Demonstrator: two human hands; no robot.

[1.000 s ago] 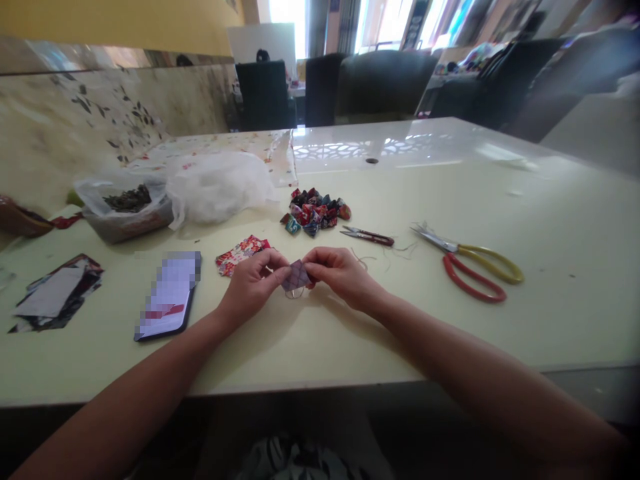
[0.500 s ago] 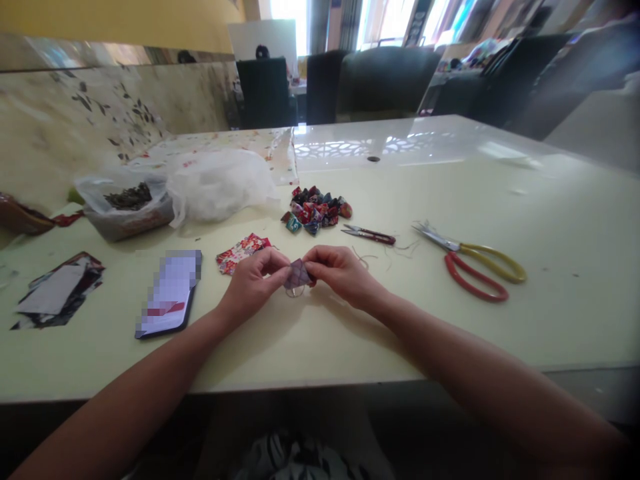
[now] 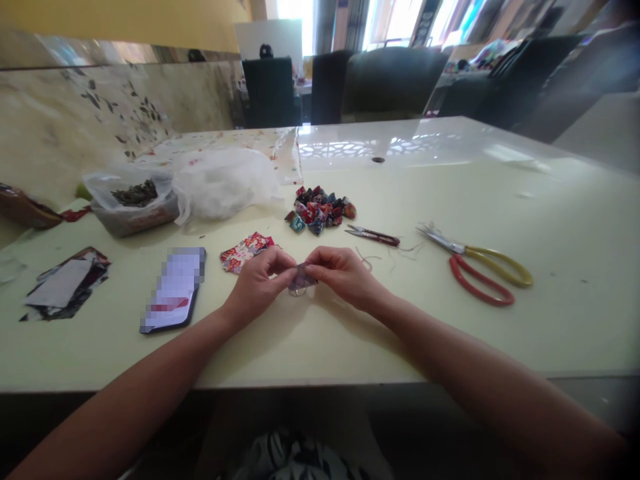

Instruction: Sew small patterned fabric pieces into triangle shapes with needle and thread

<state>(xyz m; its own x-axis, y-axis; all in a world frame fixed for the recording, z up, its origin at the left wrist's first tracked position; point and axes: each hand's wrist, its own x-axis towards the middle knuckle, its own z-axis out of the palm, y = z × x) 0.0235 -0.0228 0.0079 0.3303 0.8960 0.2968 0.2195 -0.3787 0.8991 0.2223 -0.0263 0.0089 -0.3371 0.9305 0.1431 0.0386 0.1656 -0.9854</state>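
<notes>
Between my two hands, just above the table, is a small purple patterned piece of fabric (image 3: 302, 280). The thumb and finger of my left hand (image 3: 261, 279) pinch its left side, and those of my right hand (image 3: 344, 275) grip the right side. Below the fabric a thin loop (image 3: 298, 293) shows; I cannot tell if it is thread or wire. A floral fabric stack (image 3: 245, 253) lies behind my left hand. Beyond both hands sits a heap of small stuffed fabric pieces (image 3: 320, 210). Thread snips (image 3: 375, 235) lie just past my right hand.
Scissors (image 3: 480, 263) with red and yellow handles lie to the right, near loose threads. On the left are a phone (image 3: 175, 293), dark fabric scraps (image 3: 65, 287), a bag of dried leafy bits (image 3: 135, 207) and a white plastic bag (image 3: 225, 187). Chairs (image 3: 395, 87) stand behind the table (image 3: 500, 207).
The purple fabric has tipped flatter, and my fingers have closed in over its top from both sides. The whole view has shifted slightly; the tools and bags stay put on the table.
</notes>
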